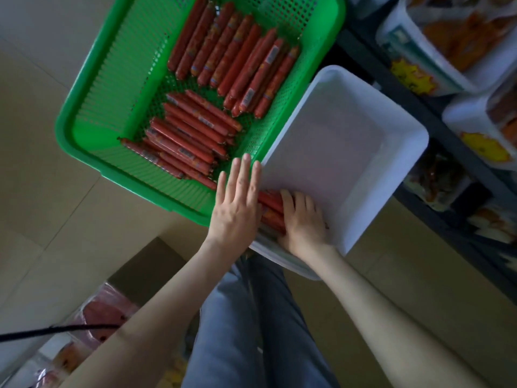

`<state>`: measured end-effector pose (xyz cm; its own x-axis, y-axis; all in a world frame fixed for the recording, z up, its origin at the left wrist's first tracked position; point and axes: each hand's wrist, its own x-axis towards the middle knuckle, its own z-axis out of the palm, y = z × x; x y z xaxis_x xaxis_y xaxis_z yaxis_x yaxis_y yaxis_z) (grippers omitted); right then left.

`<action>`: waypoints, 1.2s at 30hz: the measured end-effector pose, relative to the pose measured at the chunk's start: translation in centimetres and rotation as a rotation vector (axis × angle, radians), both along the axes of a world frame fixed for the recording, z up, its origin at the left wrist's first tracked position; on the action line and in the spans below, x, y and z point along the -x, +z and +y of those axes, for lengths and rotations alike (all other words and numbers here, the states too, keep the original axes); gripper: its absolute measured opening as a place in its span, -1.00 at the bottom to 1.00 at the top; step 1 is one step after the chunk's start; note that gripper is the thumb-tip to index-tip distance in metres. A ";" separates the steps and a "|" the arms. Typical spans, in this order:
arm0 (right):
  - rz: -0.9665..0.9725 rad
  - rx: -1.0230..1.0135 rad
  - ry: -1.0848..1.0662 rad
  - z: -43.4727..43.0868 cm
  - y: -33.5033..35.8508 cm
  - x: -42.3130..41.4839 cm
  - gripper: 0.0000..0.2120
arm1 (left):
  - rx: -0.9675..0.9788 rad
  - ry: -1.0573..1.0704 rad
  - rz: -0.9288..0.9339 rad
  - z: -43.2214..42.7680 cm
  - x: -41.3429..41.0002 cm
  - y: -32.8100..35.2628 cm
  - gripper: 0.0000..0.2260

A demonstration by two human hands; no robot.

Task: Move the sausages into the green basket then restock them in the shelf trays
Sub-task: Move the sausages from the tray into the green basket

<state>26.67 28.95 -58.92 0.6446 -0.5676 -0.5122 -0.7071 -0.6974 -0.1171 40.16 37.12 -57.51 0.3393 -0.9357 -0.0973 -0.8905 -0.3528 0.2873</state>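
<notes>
The left hand (237,197) is flat, fingers straight and close together. It stands like a wall at the near left edge of a white tray (349,152). The right hand (303,219) lies inside the tray's near corner, its fingers bent over a bundle of sausages (271,204) and pressing it towards the left palm. The thumb is hidden, so how firmly it grips cannot be told.

The rest of the tray floor shows bare white plastic. Touching the tray's left side is the green basket (84,130), with mesh walls and floor. It holds most of the stock: a row of long sausages (237,57) at the far end and a heap of shorter sausages (190,135) nearer the person.

The sausages look like stiff red sticks in glossy film, probably light singly and slippery against each other. They would likely handle best gathered several at once around the middle, kept parallel so none slides out endways.

To the right, a dark shelf (419,113) carries other trays (447,60) of packaged snacks with yellow tags (411,77). Below are the person's jeans (237,331) and a pale tiled floor (42,191).
</notes>
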 end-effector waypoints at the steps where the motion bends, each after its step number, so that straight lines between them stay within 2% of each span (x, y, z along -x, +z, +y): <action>1: 0.005 0.000 -0.035 -0.1 0.1 -0.3 -0.10 | 0.001 0.008 -0.005 -0.1 0.0 0.0 -0.31; 4: 0.017 -0.063 -0.136 -1.0 0.6 -1.1 -0.48 | 0.000 0.029 -0.042 -0.4 0.1 0.1 -0.30; 6: -0.021 -0.141 -0.232 -1.5 0.8 -1.1 -0.63 | -0.029 0.030 -0.076 -0.4 0.1 0.2 -0.28; 10: -0.165 -0.220 -0.485 -2.8 1.6 -0.8 -0.62 | -0.093 0.024 -0.114 -0.7 0.2 0.9 -0.23; 13: -0.348 -0.385 -0.777 -4.8 3.5 -0.7 -0.60 | -0.068 0.047 -0.086 -1.4 0.3 2.0 -0.31; 16: -0.531 -0.635 -0.974 -6.2 6.4 -0.8 -0.77 | 0.058 0.147 0.131 -2.9 0.7 3.3 -0.46; 18: -0.697 -0.874 -1.071 -6.7 8.3 -1.2 -0.77 | 0.160 0.218 0.388 -4.3 0.9 5.1 -0.56; 21: -0.836 -1.145 -1.134 -7.2 10.0 -1.9 -0.77 | 0.060 0.373 0.906 -6.0 0.2 8.2 -0.70; 23: -0.876 -1.230 -1.120 -7.5 10.8 -2.7 -0.64 | 0.016 0.400 1.122 -6.4 -0.9 9.3 -0.75; 25: -0.888 -1.260 -1.090 -7.5 11.2 -3.7 -0.63 | 0.038 0.404 1.159 -6.3 -2.2 9.9 -0.79; 28: -0.898 -1.278 -1.110 -7.0 11.2 -5.2 -0.73 | 0.034 0.456 1.197 -5.8 -4.0 9.7 -0.81; 31: -0.898 -1.296 -1.124 -6.4 10.7 -7.0 -0.62 | 0.026 0.533 1.296 -5.4 -5.4 9.7 -0.85; 36: -0.797 -1.245 -1.045 -6.2 10.4 -10.3 -0.66 | 0.056 0.721 1.481 -4.6 -7.6 9.5 -0.88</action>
<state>36.94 22.77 -48.53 0.5892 -0.4234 -0.6882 -0.2681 0.7011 -0.6608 47.72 32.49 -48.04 0.3270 -0.6495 -0.6865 0.4859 -0.5075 0.7116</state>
